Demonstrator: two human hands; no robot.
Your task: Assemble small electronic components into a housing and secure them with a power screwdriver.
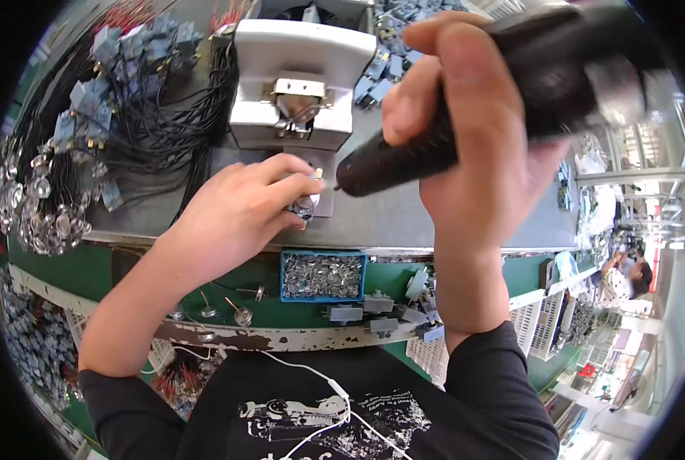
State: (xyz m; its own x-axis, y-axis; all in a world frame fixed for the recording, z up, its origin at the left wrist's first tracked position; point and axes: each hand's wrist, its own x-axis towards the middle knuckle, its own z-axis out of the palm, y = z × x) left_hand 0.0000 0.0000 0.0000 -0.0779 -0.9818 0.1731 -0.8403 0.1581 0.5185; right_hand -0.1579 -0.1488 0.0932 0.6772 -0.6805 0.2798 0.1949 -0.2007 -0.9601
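The driver (546, 92), likely hefty, best held round its barrel, is clasped by the right hand (473, 146), its tip just beside the left hand (235, 203), whose fingers (293, 185) pinch a probably light, slick part (304, 205).

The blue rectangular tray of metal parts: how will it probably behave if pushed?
The blue rectangular tray is probably heavy for its size, filled with small silvery metal parts. Those loose parts may shift or spill; its broad shape suggests little tipping.
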